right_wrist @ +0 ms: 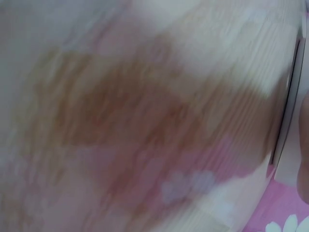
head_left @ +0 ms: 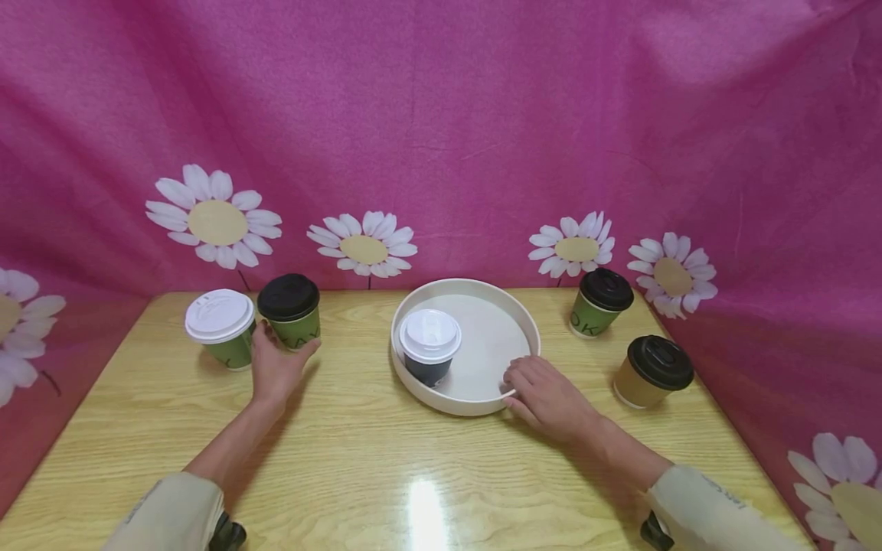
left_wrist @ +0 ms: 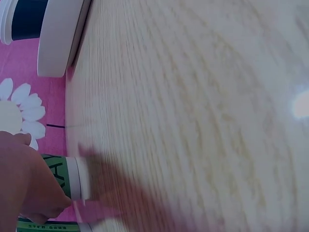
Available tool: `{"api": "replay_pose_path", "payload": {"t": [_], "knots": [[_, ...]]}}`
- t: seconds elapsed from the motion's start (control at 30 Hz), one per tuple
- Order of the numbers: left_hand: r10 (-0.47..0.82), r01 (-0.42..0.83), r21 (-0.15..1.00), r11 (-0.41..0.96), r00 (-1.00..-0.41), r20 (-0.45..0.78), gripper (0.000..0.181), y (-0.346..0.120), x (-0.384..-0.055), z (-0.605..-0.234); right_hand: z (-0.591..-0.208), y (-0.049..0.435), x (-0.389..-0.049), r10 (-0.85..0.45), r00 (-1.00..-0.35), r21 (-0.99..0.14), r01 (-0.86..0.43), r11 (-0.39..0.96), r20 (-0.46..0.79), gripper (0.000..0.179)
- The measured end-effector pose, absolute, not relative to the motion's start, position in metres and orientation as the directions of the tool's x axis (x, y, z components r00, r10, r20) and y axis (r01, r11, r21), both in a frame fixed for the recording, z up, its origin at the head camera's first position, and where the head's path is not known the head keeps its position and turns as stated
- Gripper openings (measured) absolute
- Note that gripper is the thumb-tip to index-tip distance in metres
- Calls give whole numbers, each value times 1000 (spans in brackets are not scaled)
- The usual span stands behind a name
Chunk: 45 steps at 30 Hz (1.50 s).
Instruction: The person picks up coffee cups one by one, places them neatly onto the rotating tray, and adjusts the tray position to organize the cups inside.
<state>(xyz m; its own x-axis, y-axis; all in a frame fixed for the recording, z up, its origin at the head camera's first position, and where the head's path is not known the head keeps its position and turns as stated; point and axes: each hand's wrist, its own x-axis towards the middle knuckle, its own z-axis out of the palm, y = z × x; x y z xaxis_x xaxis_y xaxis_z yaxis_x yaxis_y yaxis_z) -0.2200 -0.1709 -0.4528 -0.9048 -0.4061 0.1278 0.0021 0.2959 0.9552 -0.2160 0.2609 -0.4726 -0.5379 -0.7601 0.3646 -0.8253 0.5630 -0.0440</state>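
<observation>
Left hand (head_left: 281, 369) pinches the black-lidded green coffee cup (head_left: 291, 303) at far left, beside a white-lidded green coffee cup (head_left: 220, 321); right hand (head_left: 549, 396) pinches the round white tray (head_left: 485, 340) by its near right rim; a white-lidded dark cup (head_left: 430, 343) stands inside.

Room type unclear: pink daisy-print cloth (head_left: 468, 130) surrounds wood-grain table (head_left: 344, 451).

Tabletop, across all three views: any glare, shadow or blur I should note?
Head: fairly crisp, with a bright glare patch on the near tabletop; left wrist: glare at the right edge, reddish-brown shadow beside the left hand, grain soft; right wrist: blurriest, tabletop smeared, a brown shadow and pinkish reflection, right hand cut off at the edge.
</observation>
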Motion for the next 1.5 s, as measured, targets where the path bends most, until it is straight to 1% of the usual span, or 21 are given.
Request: {"api": "replay_pose_path", "payload": {"t": [0.27,0.37,0.5,0.7,0.87,1.03,1.27,1.5], "knots": [[-423,16,969,248,-898,123,92,-171,-229,-452,-474,253,-207,-723,-585,-58,-791,610,367,29],[-432,6,964,265,-893,124,91,-171,-233,-450,-473,249,-204,-710,-603,-61,-776,628,364,28],[-448,-12,956,294,-885,127,92,-171,-237,-450,-474,244,-200,-694,-615,-45,-759,649,375,35],[-491,1,964,266,-860,137,90,-172,-245,-452,-476,236,-195,-680,-612,-15,-747,664,404,47],[-492,36,960,276,-853,174,90,-174,-249,-453,-476,231,-191,-662,-633,-15,-727,686,401,46],[-472,57,958,282,-861,190,88,-173,-246,-452,-476,226,-189,-648,-634,-11,-719,695,421,44],[-416,64,957,282,-891,182,90,-170,-235,-446,-477,219,-185,-626,-641,6,-696,718,445,51],[-352,81,973,214,-923,154,85,-167,-225,-442,-479,214,-181,-594,-658,-8,-673,739,463,50]]}}
